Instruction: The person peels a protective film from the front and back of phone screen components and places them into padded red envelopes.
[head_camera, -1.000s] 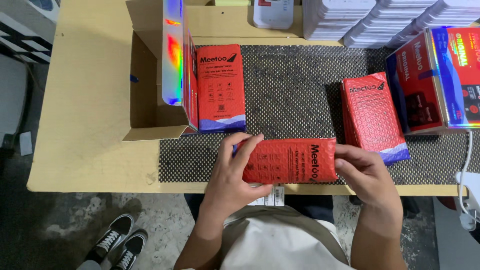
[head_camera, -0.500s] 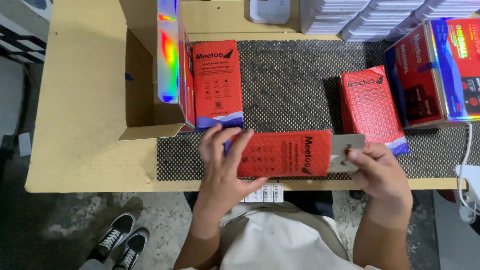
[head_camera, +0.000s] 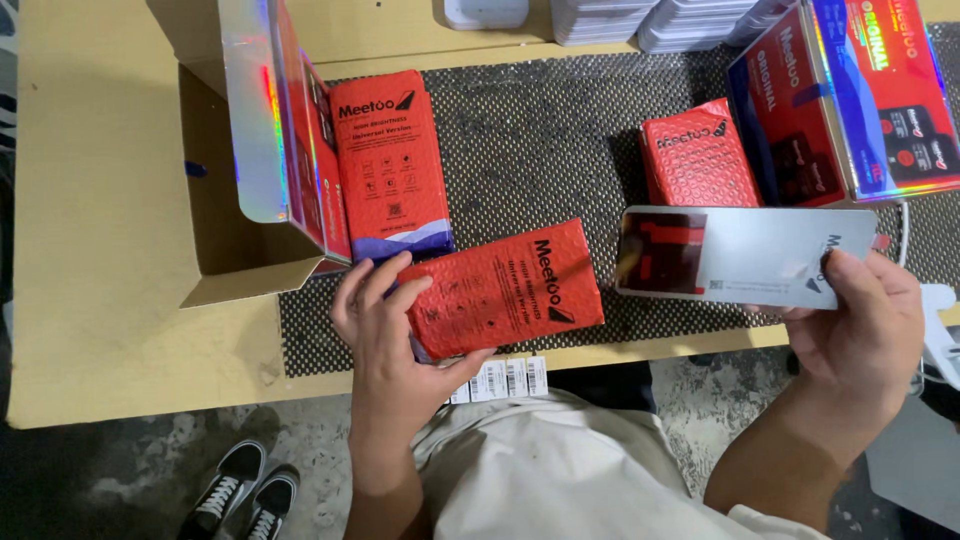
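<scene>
Leftmost, we see an open cardboard box (head_camera: 235, 270), its top cut off by the frame. Our left hand (head_camera: 385, 320) grips a red padded pouch (head_camera: 500, 290) at its left end, over the dark mesh mat (head_camera: 540, 150). Rightward, our right hand (head_camera: 855, 320) pinches a glossy silver card (head_camera: 745, 257); its reflective surface is hard to make out.
</scene>
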